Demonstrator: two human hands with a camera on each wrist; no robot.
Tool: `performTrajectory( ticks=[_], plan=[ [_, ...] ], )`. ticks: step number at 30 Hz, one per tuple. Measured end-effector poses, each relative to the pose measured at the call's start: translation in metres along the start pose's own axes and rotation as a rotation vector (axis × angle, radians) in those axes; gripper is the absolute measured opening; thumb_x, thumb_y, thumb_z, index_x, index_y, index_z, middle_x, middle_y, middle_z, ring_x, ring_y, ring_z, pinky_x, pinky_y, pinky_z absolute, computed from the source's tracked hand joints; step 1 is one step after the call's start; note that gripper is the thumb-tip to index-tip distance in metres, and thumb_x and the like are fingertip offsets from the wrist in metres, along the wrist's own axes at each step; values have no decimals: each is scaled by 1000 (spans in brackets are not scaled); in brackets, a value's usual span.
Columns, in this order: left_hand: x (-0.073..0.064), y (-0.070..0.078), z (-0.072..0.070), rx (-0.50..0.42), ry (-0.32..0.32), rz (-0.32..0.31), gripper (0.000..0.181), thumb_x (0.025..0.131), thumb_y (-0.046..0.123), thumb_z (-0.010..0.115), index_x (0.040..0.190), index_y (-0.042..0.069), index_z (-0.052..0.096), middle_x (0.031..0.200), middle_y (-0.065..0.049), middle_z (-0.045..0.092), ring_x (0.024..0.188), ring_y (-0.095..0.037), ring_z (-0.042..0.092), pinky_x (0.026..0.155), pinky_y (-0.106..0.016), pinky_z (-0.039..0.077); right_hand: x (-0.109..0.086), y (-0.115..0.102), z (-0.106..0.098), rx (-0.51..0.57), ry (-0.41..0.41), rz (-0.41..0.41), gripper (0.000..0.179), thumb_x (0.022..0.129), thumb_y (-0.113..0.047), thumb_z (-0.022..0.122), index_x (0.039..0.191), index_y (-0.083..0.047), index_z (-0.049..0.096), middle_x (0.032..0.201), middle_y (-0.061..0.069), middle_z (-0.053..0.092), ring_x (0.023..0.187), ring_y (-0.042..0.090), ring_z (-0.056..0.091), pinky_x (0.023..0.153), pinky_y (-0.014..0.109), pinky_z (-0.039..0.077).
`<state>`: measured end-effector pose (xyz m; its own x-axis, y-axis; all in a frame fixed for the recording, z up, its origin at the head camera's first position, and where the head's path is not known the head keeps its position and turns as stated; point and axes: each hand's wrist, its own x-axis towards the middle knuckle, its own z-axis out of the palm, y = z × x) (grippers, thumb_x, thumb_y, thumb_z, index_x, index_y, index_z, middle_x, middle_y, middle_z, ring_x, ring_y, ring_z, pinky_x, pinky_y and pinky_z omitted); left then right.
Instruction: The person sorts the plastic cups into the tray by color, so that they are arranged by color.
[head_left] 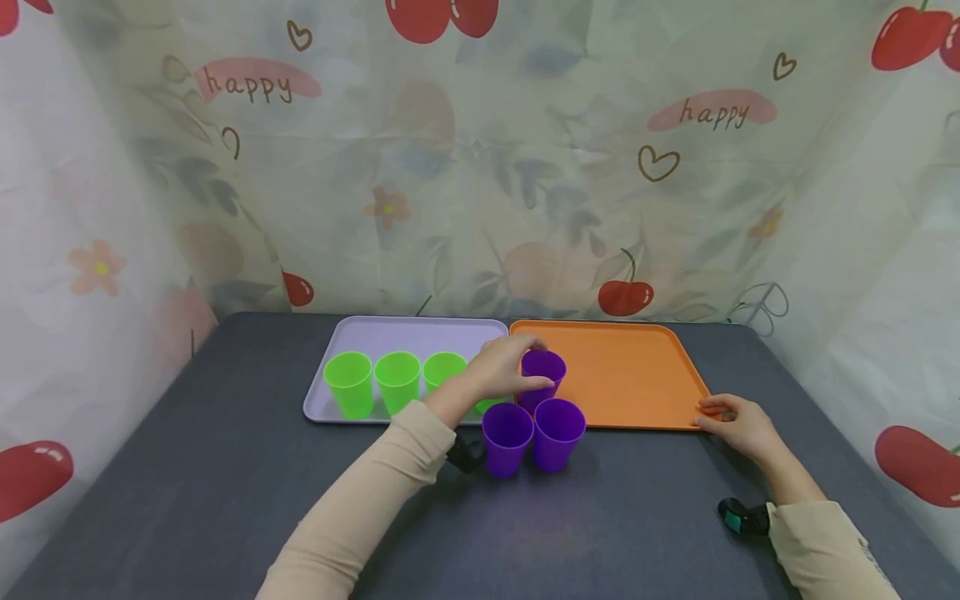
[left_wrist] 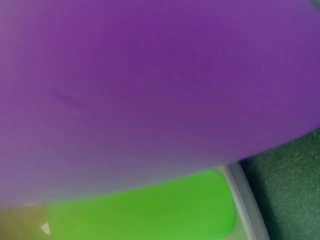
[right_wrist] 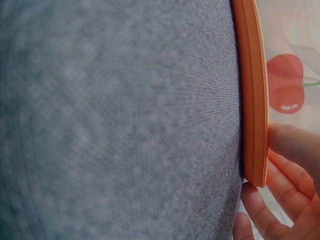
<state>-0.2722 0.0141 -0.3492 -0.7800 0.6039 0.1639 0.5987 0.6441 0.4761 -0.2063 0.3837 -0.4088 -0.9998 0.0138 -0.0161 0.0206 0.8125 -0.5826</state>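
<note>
In the head view my left hand (head_left: 495, 368) holds the back purple cup (head_left: 550, 367), its thumb across the near side and its fingers behind the rim. Two more purple cups, a left one (head_left: 504, 442) and a right one (head_left: 557, 437), stand upright just in front of it. A purple cup wall (left_wrist: 160, 90) fills most of the left wrist view. At the orange tray's (head_left: 630, 375) near right corner, my right hand (head_left: 738, 425) grips the rim. The right wrist view shows that hand's thumb and fingers around the tray corner (right_wrist: 254, 100).
Left of the orange tray lies a lavender tray (head_left: 420, 327) bearing several green cups (head_left: 351, 387) in a row; the left forearm partly covers the rightmost. Both trays lie near the back of the dark table (head_left: 225, 467). A printed curtain (head_left: 480, 167) encloses the back and sides.
</note>
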Motion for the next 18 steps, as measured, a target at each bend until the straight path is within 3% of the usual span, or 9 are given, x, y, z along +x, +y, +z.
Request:
performTrajectory(
  ticks=[5,10,18],
  plan=[
    [-4,-1,-6,-17,21,-10,54,82,38,69,124,8,55,126,-8,60,119,-24,54,101,-42,41,0,0,0,5,-4,-2,47,89,-24,63,119,11,54,114,32,58,97,39,58,66,22,47],
    [-15,-1,-18,-50,85,-10,49,84,35,67,124,8,57,125,-7,61,118,-24,54,100,-39,42,0,1,0,4,-5,-2,48,89,-25,63,119,11,53,114,32,58,98,40,57,67,23,47],
    [-39,-2,-33,-83,133,88,38,83,29,70,114,8,62,113,-5,65,108,-22,58,96,-35,45,1,1,0,2,0,9,49,88,-26,64,119,11,54,114,32,58,98,40,58,67,24,47]
  ],
)
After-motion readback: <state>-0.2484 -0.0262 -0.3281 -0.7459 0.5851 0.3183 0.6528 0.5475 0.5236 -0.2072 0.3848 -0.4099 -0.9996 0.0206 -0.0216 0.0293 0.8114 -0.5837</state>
